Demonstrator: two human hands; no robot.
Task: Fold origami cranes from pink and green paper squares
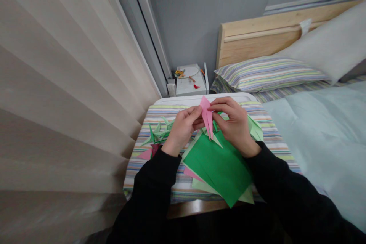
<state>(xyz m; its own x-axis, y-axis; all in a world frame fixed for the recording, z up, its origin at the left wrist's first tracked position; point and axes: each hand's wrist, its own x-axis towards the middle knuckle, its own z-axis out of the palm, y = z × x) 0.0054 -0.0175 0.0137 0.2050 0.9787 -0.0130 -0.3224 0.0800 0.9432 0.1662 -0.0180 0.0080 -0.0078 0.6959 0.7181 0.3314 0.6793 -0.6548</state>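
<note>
A pink folded paper [206,115], a narrow kite shape with a slit between two lower points, is held up over the table. My left hand [185,126] pinches its left edge between thumb and fingers. On the other side, my right hand [232,122] grips the right edge with thumb and fingertips. Below them lies a dark green paper sheet [220,164] on top of light green and pink sheets. Several green folded paper pieces [160,131] sit left of my left hand, with a pink folded piece [145,154] nearer me.
A striped cloth [137,167] covers the small table. Behind it stands a white cabinet [187,90] bearing a plate and a red tassel. The bed [309,118] is close on the right, a pleated curtain [71,95] on the left.
</note>
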